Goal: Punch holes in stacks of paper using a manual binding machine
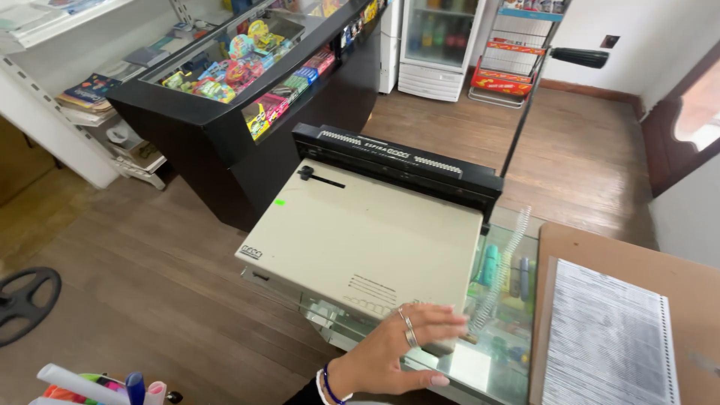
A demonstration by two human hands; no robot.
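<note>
Binding machine [360,232] x1 under left hand [397,349] (1 clear spiral coil [504,270] beside).

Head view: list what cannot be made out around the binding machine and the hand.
- Right hand: not in view.
- Left hand: wrist cut off by the bottom edge.
- Clear spiral coil: lower end hidden behind the fingers.
- Punched paper stack: print too small, cut off by the bottom edge.
- Binding machine: front corner covered by the hand.
</note>
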